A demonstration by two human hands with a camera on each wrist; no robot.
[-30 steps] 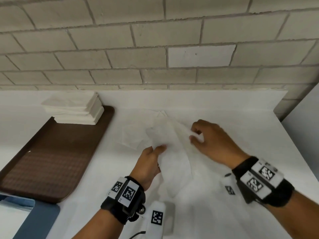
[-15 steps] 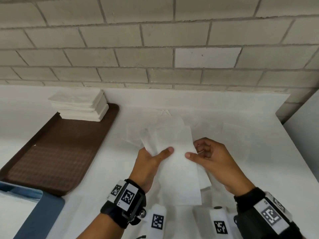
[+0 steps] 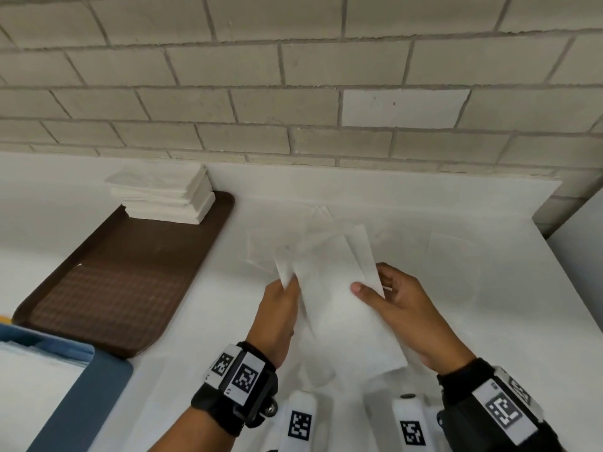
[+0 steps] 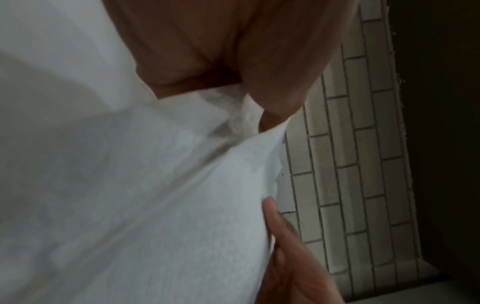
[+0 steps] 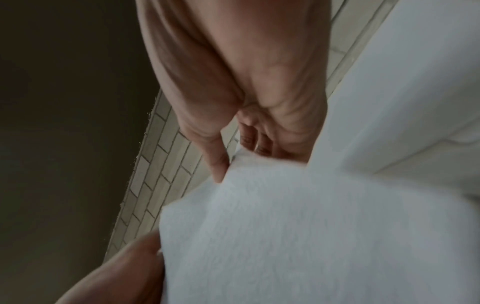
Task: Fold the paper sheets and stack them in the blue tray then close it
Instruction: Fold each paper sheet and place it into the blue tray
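Observation:
A white paper sheet (image 3: 332, 288), folded lengthwise, hangs in the air over the white table (image 3: 456, 223) between both hands. My left hand (image 3: 287, 288) pinches its left edge, the thumb on top. My right hand (image 3: 372, 288) pinches its right edge with the thumb on the front face. The left wrist view shows the paper sheet (image 4: 155, 195) filling the frame, with the other hand's fingers (image 4: 272, 216) on it. Close up in the right wrist view, the paper sheet (image 5: 311, 226) is held between thumb and fingers. The blue tray (image 3: 81, 402) sits at the bottom left with white paper inside.
A brown tray (image 3: 130, 272) lies to the left, with a stack of white paper sheets (image 3: 163, 194) at its far end. More loose white sheets (image 3: 261, 252) lie flat on the table behind the hands. A brick wall (image 3: 293, 76) closes off the back.
The right hand drew back toward me and both hands lifted the sheet off the table. The sheet went from crumpled and loose to a narrow fold held between both hands.

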